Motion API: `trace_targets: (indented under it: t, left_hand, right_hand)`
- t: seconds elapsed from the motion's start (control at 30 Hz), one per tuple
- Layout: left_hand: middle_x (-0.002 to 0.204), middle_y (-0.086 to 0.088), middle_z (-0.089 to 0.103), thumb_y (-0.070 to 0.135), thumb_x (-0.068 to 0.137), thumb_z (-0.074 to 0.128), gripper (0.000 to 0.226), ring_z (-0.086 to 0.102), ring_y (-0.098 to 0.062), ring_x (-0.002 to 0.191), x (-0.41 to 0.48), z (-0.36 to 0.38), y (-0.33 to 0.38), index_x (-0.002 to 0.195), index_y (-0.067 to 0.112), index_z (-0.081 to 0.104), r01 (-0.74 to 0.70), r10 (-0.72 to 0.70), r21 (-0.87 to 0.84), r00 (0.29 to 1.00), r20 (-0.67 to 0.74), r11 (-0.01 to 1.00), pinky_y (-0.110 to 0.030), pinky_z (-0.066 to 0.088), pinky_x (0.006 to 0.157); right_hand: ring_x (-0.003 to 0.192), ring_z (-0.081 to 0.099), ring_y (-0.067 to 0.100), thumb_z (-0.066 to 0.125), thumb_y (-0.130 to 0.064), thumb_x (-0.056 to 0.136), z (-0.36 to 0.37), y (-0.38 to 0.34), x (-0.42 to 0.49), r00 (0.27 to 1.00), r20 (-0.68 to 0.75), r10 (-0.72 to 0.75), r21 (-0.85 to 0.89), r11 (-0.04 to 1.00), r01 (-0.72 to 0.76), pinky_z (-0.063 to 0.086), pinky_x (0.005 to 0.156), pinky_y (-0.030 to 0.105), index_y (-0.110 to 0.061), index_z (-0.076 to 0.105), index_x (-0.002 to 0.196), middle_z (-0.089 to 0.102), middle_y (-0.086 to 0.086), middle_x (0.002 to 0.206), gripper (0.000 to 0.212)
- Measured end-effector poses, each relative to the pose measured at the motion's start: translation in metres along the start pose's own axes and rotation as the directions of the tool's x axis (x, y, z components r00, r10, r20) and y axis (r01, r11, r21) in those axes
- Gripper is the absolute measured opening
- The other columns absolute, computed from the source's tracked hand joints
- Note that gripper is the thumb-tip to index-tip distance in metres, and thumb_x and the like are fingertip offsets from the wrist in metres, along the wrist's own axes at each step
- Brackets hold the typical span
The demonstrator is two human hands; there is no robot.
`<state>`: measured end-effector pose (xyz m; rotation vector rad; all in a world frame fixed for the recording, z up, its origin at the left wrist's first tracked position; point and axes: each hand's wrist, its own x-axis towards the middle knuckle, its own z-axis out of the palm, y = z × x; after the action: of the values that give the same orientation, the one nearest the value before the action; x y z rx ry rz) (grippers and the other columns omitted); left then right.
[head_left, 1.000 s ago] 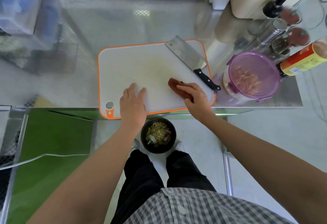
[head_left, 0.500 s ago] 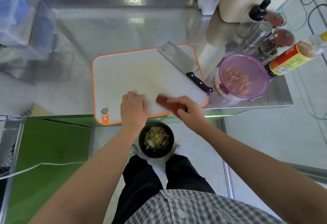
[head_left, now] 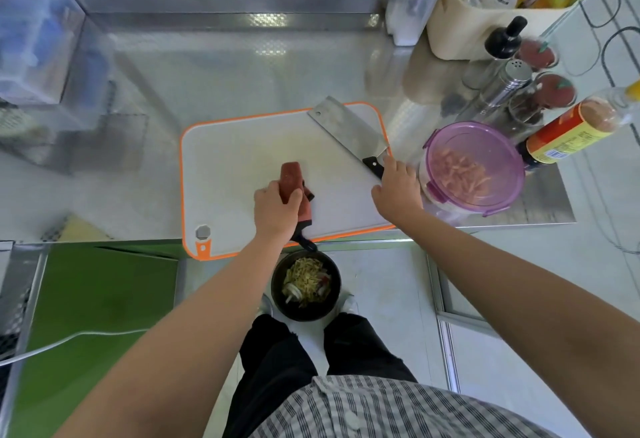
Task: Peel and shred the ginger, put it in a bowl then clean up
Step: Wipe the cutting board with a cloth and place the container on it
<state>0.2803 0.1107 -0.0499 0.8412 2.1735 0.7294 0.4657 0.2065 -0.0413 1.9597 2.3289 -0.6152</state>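
Gripping red tool [head_left: 290, 176] on cutting board [head_left: 235, 146]: left hand [head_left: 275, 210]; right hand [head_left: 396, 191] covers cleaver handle [head_left: 373, 164], grip unclear.

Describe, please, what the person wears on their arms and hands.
Nothing shows. The left forearm and right forearm are bare, with no sleeves in view. The left hand and right hand are ungloved, with no watch, ring or bracelet visible.

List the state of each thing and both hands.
Cleaver: lying flat on the cutting board.
Left hand: gripping the red item.
Right hand: on the cleaver handle, grip unclear.
Purple-lidded container: lid on.
Black container: open, holding shreds.
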Motion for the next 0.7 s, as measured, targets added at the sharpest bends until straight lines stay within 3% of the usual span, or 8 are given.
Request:
trace_targets:
  t: [0.1, 0.23, 0.33, 0.4, 0.47, 0.5, 0.6, 0.7]
  left_hand:
    - [0.129, -0.018, 0.041, 0.033, 0.092, 0.057, 0.044, 0.036, -0.036, 0.121, 0.001, -0.002, 0.005, 0.127, 0.006, 0.05, -0.007, 0.056, 0.355, 0.99, -0.13, 0.935, -0.041, 0.037, 0.097]
    - [0.121, -0.017, 0.048, 0.023, 0.092, 0.055, 0.033, 0.042, -0.035, 0.113, -0.001, -0.012, 0.006, 0.122, 0.009, 0.056, -0.175, 0.28, 0.382, 0.93, -0.24, 0.907, -0.038, 0.035, 0.094]
    - [0.091, -0.013, 0.063, 0.024, 0.099, 0.045, 0.025, 0.057, -0.026, 0.086, -0.002, -0.021, 0.011, 0.103, 0.009, 0.065, -0.296, 0.308, 0.127, 0.947, -0.086, 0.947, -0.031, 0.041, 0.076]
    - [0.078, -0.011, 0.062, 0.033, 0.102, 0.041, 0.037, 0.054, -0.021, 0.065, -0.006, -0.025, 0.022, 0.097, 0.006, 0.067, -0.12, 0.164, -0.281, 0.977, 0.14, 0.952, -0.028, 0.043, 0.06]
    - [0.074, -0.011, 0.055, 0.037, 0.101, 0.044, 0.039, 0.048, -0.02, 0.063, -0.008, -0.032, 0.03, 0.094, 0.005, 0.063, 0.083, 0.068, -0.569, 0.969, 0.239, 0.818, -0.027, 0.041, 0.055]
    - [0.072, -0.009, 0.053, 0.036, 0.099, 0.047, 0.034, 0.049, -0.02, 0.065, -0.008, -0.037, 0.032, 0.089, 0.007, 0.061, 0.103, 0.039, -0.625, 0.977, 0.21, 0.774, -0.028, 0.042, 0.057]
    - [0.075, -0.006, 0.057, 0.024, 0.098, 0.05, 0.025, 0.055, -0.023, 0.076, 0.001, -0.061, 0.013, 0.077, 0.012, 0.055, -0.013, -0.001, -0.462, 1.0, -0.031, 0.887, -0.033, 0.043, 0.068]
    - [0.073, -0.008, 0.057, 0.023, 0.1, 0.045, 0.03, 0.053, -0.026, 0.075, 0.01, -0.087, -0.028, 0.071, 0.018, 0.052, 0.028, -0.091, -0.429, 0.988, -0.128, 0.903, -0.039, 0.043, 0.075]
  right_hand:
    - [0.117, 0.044, 0.033, 0.051, -0.011, 0.09, 0.006, 0.001, 0.003, 1.0, -0.002, -0.003, -0.168, 0.986, 0.003, 0.037, 0.094, 0.039, -0.006, 0.044, 0.125, 0.051, 0.014, 0.123, 0.036]
    - [0.087, 0.058, 0.032, 0.057, -0.023, 0.079, 0.001, -0.008, -0.003, 0.996, 0.092, -0.009, 0.141, 0.99, -0.004, 0.045, 0.069, 0.036, -0.009, 0.056, 0.101, 0.058, 0.01, 0.094, 0.026]
    - [0.07, 0.053, 0.029, 0.057, -0.023, 0.079, -0.011, -0.036, -0.012, 0.999, 0.028, -0.043, 0.368, 0.929, 0.03, 0.037, 0.058, 0.035, -0.006, 0.051, 0.087, 0.055, 0.009, 0.075, 0.02]
    - [0.073, 0.05, 0.027, 0.059, -0.023, 0.083, -0.015, -0.066, -0.022, 0.992, -0.014, -0.123, 0.422, 0.899, 0.117, 0.032, 0.06, 0.032, -0.007, 0.049, 0.094, 0.055, 0.008, 0.081, 0.022]
    - [0.076, 0.051, 0.025, 0.061, -0.025, 0.084, -0.01, -0.096, -0.032, 0.97, -0.008, -0.243, 0.433, 0.873, 0.222, 0.033, 0.063, 0.031, -0.009, 0.046, 0.099, 0.054, 0.006, 0.086, 0.026]
    - [0.077, 0.052, 0.025, 0.061, -0.024, 0.085, -0.005, -0.11, -0.037, 0.955, 0.003, -0.297, 0.437, 0.859, 0.266, 0.034, 0.065, 0.032, -0.008, 0.046, 0.101, 0.054, 0.005, 0.088, 0.027]
    - [0.075, 0.053, 0.018, 0.059, -0.022, 0.089, 0.013, -0.141, -0.048, 0.898, 0.022, -0.439, 0.492, 0.786, 0.373, 0.038, 0.067, 0.029, -0.007, 0.048, 0.105, 0.055, 0.005, 0.091, 0.024]
    - [0.072, 0.047, 0.005, 0.06, -0.027, 0.091, 0.028, -0.155, -0.054, 0.833, 0.055, -0.55, 0.513, 0.731, 0.449, 0.037, 0.07, 0.02, -0.011, 0.051, 0.112, 0.051, -0.002, 0.095, 0.028]
